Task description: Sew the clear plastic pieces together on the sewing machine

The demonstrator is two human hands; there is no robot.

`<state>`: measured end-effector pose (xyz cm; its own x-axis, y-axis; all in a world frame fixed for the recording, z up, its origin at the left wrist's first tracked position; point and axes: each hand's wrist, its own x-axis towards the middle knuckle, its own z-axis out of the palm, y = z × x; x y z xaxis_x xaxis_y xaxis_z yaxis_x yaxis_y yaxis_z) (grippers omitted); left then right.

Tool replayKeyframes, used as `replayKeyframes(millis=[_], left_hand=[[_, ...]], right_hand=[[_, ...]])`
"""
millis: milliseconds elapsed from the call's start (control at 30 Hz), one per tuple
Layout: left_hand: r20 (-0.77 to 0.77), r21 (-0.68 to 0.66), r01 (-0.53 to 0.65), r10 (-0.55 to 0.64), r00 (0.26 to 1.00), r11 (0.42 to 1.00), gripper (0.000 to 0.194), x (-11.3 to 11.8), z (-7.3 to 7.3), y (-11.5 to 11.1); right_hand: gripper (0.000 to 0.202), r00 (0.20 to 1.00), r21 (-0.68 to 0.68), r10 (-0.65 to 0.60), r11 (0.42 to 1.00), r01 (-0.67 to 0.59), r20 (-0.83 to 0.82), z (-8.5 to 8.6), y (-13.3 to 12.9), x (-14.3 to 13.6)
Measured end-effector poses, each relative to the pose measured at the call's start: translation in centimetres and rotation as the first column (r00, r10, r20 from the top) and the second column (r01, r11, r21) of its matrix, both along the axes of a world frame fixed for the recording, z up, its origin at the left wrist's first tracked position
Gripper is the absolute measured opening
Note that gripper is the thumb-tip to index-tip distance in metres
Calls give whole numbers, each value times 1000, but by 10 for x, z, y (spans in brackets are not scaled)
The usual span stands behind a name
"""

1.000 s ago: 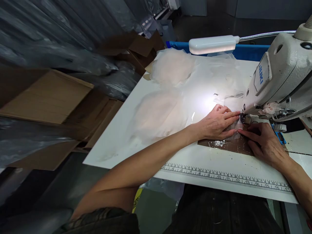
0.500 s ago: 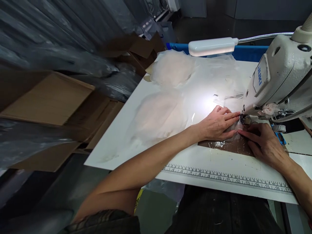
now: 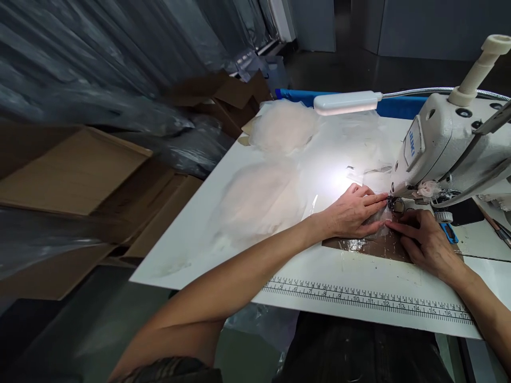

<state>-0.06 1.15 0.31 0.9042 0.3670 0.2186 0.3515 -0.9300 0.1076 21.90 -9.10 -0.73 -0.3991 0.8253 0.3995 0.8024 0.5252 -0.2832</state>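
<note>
A white sewing machine point(image 3: 435, 138) stands at the right of the white table point(image 3: 191, 234). My left hand point(image 3: 355, 211) lies with its fingers stretched over a thin sheer piece point(image 3: 377, 217), fingertips just left of the needle area. My right hand point(image 3: 427, 239) is at the front of the needle area, its index fingertip touching the edge of the same piece. Whether it pinches the piece is too small to tell. Beneath the hands is a brown shiny plate point(image 3: 359, 246). Two piles of pale sheer pieces, the nearer pile point(image 3: 259, 197) and the farther pile point(image 3: 284, 126), lie left of my left hand.
A lamp point(image 3: 347, 102) hangs over the table's back edge. A printed ruler point(image 3: 371, 300) runs along the front edge. A blue tool point(image 3: 449, 233) and a dark phone-like object point(image 3: 469, 213) lie by the machine. Cardboard boxes point(image 3: 115, 170) stand at the left.
The view has shifted, so the table and machine sit slightly lower and further left in the picture. Both hands remain beside the needle area with nearly the same pose.
</note>
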Motion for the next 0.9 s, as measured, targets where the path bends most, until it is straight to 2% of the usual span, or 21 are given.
replayKeyframes(millis=[300,433,500,600,667,767,900], left_hand=[[-10,50,-7,8,1000,999,49,0,0,-3],[89,92,24,-32,996,995,45,-3,7,0],[147,72,107,-116,982,992,34,-6,10,2],[205,2,302,-296,933,953,24,-10,11,3],[219,-43,363,-346,913,931,21,-9,9,3],[173,-77,324,-308,936,943,21,-6,4,1],[106,-37,260,-255,961,965,27,-2,1,-1]], right_hand=[[37,1000,-62,-6,998,5,-14,1,1,3],[38,1000,-79,-11,997,9,-26,1,1,5],[38,999,-91,-21,996,19,-24,0,0,5],[39,999,-88,-22,996,19,-27,-1,0,5],[40,999,-81,-18,997,16,-31,-2,0,5],[39,999,-83,-38,996,35,-32,-5,0,5],[39,998,-86,-56,995,52,-42,-7,0,5]])
